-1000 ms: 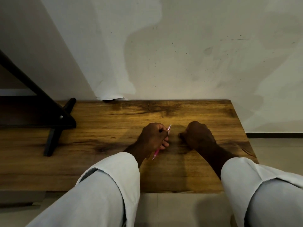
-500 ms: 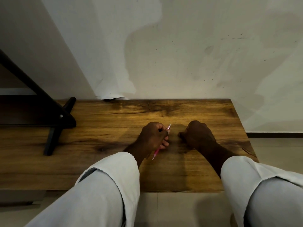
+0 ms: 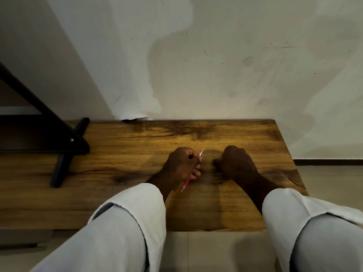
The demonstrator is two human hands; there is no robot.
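My left hand [image 3: 181,163] rests on the wooden table [image 3: 121,158] near its middle, fingers curled round a slim pink pen [image 3: 186,183]. The pen's tip points back toward me and its other end sticks out past my knuckles. A short way to the right, my right hand [image 3: 236,162] lies on the table as a fist, knuckles up, with nothing visible in it. The two hands do not touch. Both forearms come out of wide pale sleeves.
A black stand [image 3: 64,152] with angled legs sits on the table's left part. The table's far edge meets a stained pale wall [image 3: 216,75]. Its right edge [image 3: 290,158] drops to a tiled floor [image 3: 330,177].
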